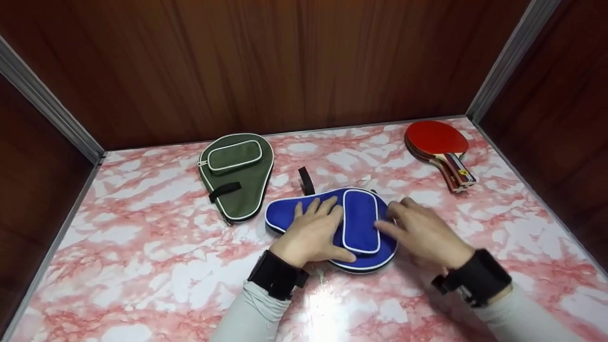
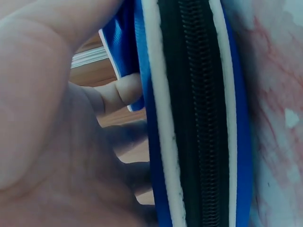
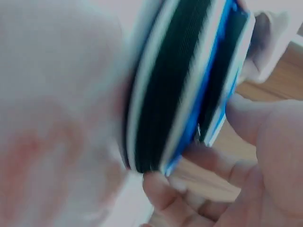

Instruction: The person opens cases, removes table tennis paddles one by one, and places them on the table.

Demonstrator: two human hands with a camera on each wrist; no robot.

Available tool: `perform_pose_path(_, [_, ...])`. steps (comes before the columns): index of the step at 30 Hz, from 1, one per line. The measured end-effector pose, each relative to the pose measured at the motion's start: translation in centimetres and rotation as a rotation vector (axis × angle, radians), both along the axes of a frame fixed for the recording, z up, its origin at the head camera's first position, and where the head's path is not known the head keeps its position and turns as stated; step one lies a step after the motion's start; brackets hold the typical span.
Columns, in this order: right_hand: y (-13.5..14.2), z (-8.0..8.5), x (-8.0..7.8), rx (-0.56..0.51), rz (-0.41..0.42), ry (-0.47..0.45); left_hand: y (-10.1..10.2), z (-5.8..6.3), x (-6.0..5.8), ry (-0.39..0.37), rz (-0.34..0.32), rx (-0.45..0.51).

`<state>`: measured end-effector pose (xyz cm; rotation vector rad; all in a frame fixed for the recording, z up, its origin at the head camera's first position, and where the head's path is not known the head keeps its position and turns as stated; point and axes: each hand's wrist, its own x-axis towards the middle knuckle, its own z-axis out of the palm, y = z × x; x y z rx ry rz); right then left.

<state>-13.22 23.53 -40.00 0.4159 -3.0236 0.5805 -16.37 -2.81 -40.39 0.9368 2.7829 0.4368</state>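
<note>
So, furthest left, a green case (image 1: 247, 190) is parked on the marbled tabletop (image 1: 156, 266), touched by neither hand. Next along, the blue case (image 1: 282, 213) is laid flat, narrow end leftward, and is steadied by the left hand (image 1: 311, 237), fingers spread loosely over it, nothing gripped. If that hold is eased, the case could probably be dragged sideways by a tug on the main zip (image 2: 201, 94). At the rounded end, the pocket (image 1: 361, 222) edge is touched by the right hand's (image 1: 422, 230) thumb, fingers half bent; whether a zip pull is pinched can't be told (pretty blurry there). With two zips that close, the wrong one could be grabbed, or fabric snagged by a crooked pull. Far right, red-faced paddles (image 1: 437, 137) are stacked, well apart.
</note>
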Motion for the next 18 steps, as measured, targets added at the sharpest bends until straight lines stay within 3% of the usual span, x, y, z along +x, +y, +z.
perform_pose_path(4, [0.3,0.5,-2.6,0.04,0.054,0.101,-0.3,0.0,-0.1,-0.01,-0.019,0.02])
perform_pose_path(7, [0.4,0.2,-5.0,0.084,0.154,0.128,-0.3,-0.2,-0.1,-0.013,-0.035,0.026])
perform_pose_path(12, [0.5,-0.4,-8.0,0.092,0.313,-0.042,-0.3,-0.4,0.0,-0.012,-0.046,0.035])
perform_pose_path(18, [0.5,-0.2,-9.4,0.112,0.346,-0.095,-0.6,-0.2,-0.1,-0.009,-0.036,0.039])
